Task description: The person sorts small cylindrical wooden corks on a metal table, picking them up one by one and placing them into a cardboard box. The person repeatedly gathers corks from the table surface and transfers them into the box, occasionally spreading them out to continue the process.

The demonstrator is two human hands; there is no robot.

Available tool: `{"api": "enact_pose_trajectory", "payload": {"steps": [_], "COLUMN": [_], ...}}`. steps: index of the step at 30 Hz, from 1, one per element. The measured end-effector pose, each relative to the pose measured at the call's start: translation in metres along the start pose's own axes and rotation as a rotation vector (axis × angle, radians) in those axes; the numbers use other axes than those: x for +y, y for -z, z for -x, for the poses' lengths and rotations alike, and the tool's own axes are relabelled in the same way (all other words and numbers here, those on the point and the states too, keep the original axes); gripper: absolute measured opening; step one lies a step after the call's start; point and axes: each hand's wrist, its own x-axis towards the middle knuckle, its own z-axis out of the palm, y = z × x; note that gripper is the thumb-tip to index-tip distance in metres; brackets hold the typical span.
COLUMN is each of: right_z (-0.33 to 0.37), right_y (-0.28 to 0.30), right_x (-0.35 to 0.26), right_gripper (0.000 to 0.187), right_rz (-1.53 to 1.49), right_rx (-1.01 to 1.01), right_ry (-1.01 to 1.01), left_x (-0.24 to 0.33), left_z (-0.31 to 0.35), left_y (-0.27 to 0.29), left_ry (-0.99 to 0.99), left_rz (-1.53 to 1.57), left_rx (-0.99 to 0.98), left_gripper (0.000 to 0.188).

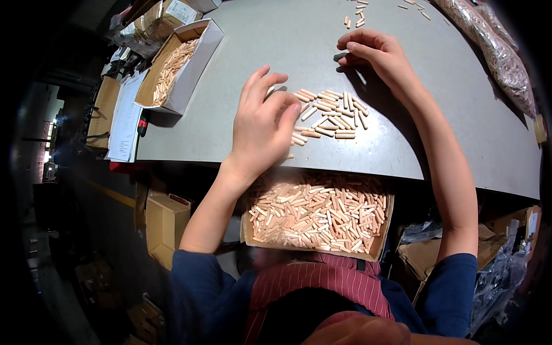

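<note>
Loose wooden dowel pins (333, 112) lie in a flat cluster on the grey table (230, 63). At the cluster's left edge is my left hand (261, 118), its curved fingers apart and its thumb over the nearest pins. A pale pin end shows between its fingers; whether they touch it or it lies on the table, I cannot tell. Beyond the cluster, to the right, my right hand (382, 57) hovers low over the tabletop with bent, parted fingers and no pin visible in them. Below the table's front edge, an open cardboard box (248, 233) full of pins sits against my apron.
A white-sided box (198, 72) of more pins stands at the left, beside papers (123, 123). A few stray pins (360, 14) lie at the far edge. Clear plastic bags (494, 52) line the right edge. Cardboard and plastic wrap (500, 276) sit below right.
</note>
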Motion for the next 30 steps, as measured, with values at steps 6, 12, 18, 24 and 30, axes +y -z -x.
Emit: {"api": "enact_pose_trajectory", "payload": {"steps": [6,12,18,24,30], "right_z": [0.000,0.001,-0.001,-0.001,0.001], "right_y": [0.001,0.004,0.001,0.006,0.007], "right_x": [-0.002,0.001,0.002,0.006,0.001], "right_gripper": [0.022,0.026,0.028,0.024,0.025], "right_rz": [0.035,0.081,0.136,0.119,0.097], "right_rx": [-0.020,0.063,0.090,0.112,0.100], "right_ry": [0.019,0.036,0.041,0.069,0.045], "left_x": [0.003,-0.036,-0.128,-0.091,-0.045], "left_z": [0.000,-0.021,-0.034,-0.002,-0.013], "left_y": [0.002,0.035,0.122,0.055,0.012], "left_ry": [-0.081,0.007,0.328,0.142,0.261], "left_rz": [-0.060,-0.028,-0.459,0.072,0.511], "left_rx": [0.024,0.255,0.388,0.022,-0.276], "left_gripper": [0.004,0.009,0.026,0.037,0.057]}}
